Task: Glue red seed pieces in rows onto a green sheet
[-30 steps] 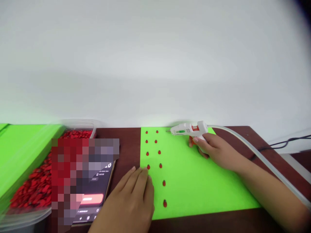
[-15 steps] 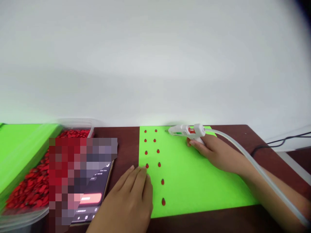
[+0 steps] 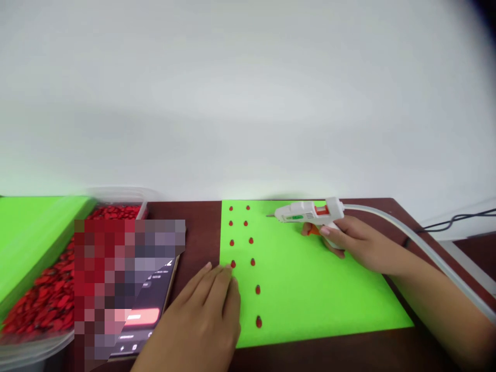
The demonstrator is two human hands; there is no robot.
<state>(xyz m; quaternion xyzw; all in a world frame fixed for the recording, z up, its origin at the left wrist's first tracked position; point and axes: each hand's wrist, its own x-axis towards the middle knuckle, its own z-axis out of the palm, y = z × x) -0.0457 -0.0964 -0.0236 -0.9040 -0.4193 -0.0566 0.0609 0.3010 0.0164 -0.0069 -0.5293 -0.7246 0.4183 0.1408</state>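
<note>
My right hand (image 3: 360, 244) grips a white hot glue gun (image 3: 310, 213) with an orange trigger, holding it over the far part of a bright green sheet (image 3: 318, 294). The gun's nozzle points left, toward two columns of small red pieces glued or set on the sheet. One piece in the shorter left column (image 3: 233, 264) lies right by the fingertips of my left hand (image 3: 205, 315). That hand rests flat at the sheet's left edge, holding nothing. The longer right column (image 3: 252, 262) stands further in.
A clear plastic tub (image 3: 39, 315) full of red pieces sits at left, partly under a green sheet stack (image 3: 34, 243). A phone (image 3: 143, 325) lies beside it, partly hidden by a blurred patch. The glue gun's pale cable (image 3: 411, 237) runs across the dark wooden table (image 3: 197, 227).
The glue gun has shifted slightly right in my right hand's grip. My left hand stays at the sheet's edge, and the whole view drifts a little.
</note>
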